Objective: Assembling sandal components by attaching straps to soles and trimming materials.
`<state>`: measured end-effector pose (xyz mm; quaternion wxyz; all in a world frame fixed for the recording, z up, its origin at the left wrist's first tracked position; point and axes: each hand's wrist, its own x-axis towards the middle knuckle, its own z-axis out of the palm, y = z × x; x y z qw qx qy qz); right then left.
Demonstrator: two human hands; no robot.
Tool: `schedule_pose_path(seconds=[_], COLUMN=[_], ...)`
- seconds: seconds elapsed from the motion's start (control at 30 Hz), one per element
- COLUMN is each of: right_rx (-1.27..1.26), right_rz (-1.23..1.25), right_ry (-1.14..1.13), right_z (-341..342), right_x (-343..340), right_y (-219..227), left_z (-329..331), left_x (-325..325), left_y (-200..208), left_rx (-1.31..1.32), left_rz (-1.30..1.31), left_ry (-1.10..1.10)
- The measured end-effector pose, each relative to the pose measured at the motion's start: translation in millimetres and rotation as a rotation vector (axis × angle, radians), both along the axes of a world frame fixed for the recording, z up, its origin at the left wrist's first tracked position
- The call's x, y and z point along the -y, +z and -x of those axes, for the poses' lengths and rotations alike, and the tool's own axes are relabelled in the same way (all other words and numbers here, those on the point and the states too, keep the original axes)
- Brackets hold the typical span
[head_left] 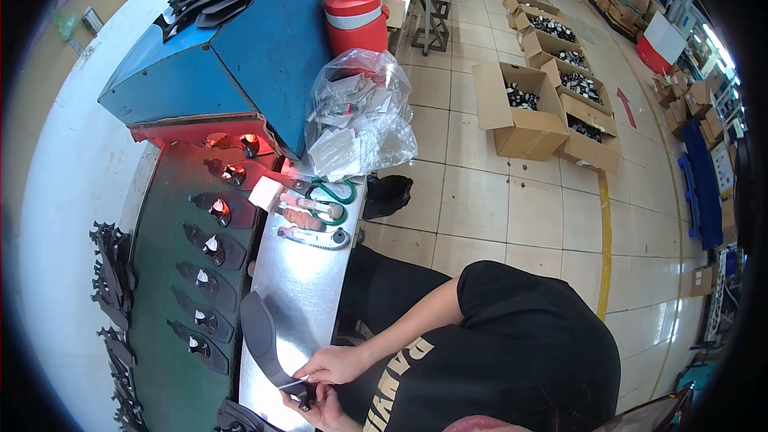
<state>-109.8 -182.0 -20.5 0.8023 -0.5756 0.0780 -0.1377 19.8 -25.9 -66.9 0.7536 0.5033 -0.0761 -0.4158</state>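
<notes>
A dark grey sandal sole (262,334) lies at the near end of the metal table, and its near end reaches into my hands. My right hand (332,365) is closed around a thin white stick (294,383), which crosses that end of the sole. Just below it, my left hand (322,411) is closed on the sole's dark end, fingers pinched together. What lies between the fingertips is partly hidden. More dark sandal pieces (244,416) rest at the lower edge beside my left hand.
The green conveyor belt (156,272) carries several sandals (210,282) toward a blue machine (240,48) glowing red. Green-handled scissors (344,192), a white-headed mallet (266,193) and a cutter knife (316,237) lie farther along the table, near a clear plastic bag (360,124). Cardboard boxes (528,132) stand on the floor.
</notes>
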Motion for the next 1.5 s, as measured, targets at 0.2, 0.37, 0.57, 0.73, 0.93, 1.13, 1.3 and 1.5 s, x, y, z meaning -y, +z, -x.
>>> schedule_pose_path(seconds=[0.2, 0.37, 0.57, 0.73, 0.93, 1.13, 1.3, 1.5], right_rx=[-0.063, 0.020, 0.052, -0.146, -0.191, -0.243, -0.185, -0.186], right_rz=[-0.316, -0.062, -0.421, -0.485, -0.413, -0.518, -0.837, -0.937], right_ry=[0.244, 0.228, 0.201, 0.269, 0.442, 0.285, 0.292, 0.332], right_z=[-9.6, -2.0, -14.3, -11.3, 0.1, -4.2, -15.5, -7.5], right_x=[16.7, -0.5, -4.0, 25.1, 0.8, -8.5, 1.4, 23.1], right_y=[-1.8, -1.4, -10.3, 4.3, 8.7, 5.0, 7.0, 19.4], left_z=[-3.6, -14.8, -10.7, 35.2, -1.8, -4.9, -6.9, -8.0], left_x=[15.1, 12.1, 7.2, 55.6, 35.5, 34.2, 35.3, 35.4], left_y=[38.7, 12.8, 25.8, 94.3, 59.3, 60.5, 60.7, 60.3], left_rx=[-0.500, -0.365, -0.813, -0.472, 0.108, 0.431, 0.697, 1.015], left_rz=[0.096, -0.158, 0.233, 0.005, -0.242, -0.266, -0.281, -0.284], left_ry=[-0.006, 0.205, -0.032, 0.327, 0.567, 0.551, 0.529, 0.486])
